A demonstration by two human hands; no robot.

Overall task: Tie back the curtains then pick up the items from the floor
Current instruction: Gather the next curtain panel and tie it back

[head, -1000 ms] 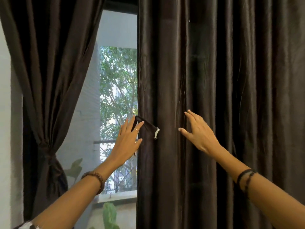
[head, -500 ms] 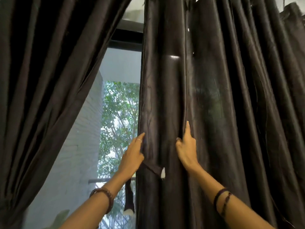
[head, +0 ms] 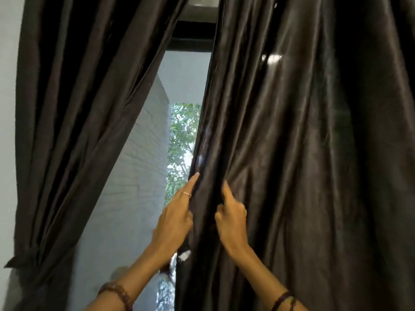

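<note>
I have both hands up against the inner edge of the right curtain (head: 292, 153), which hangs loose and not yet gathered. My left hand (head: 174, 223) lies along that edge with its forefinger stretched upward on the fabric and the other fingers tucked round the hem, so I read it as holding the edge. My right hand (head: 232, 221) sits just beside it, a fold of cloth between the two, forefinger pointing up and the rest curled into the pleat. Below my left hand, near the wrist, a dark strip with a pale tip (head: 184, 254) hangs against the cloth; I take it for the tie-back, though I cannot tell whether my fingers have hold of it. Well off to the left of my hands, the left curtain (head: 89, 131) is already cinched low down. The risks as I judge them: the fabric looks slick and heavy, so a gathered bunch may slide out of a light pinch and fan open. If I lose the strip while bunching, it may drop out of view. Pulling hard sideways could strain the top fixing, which I cannot see. The floor and its items are out of sight, so stepping blind could mean treading on them.
</note>
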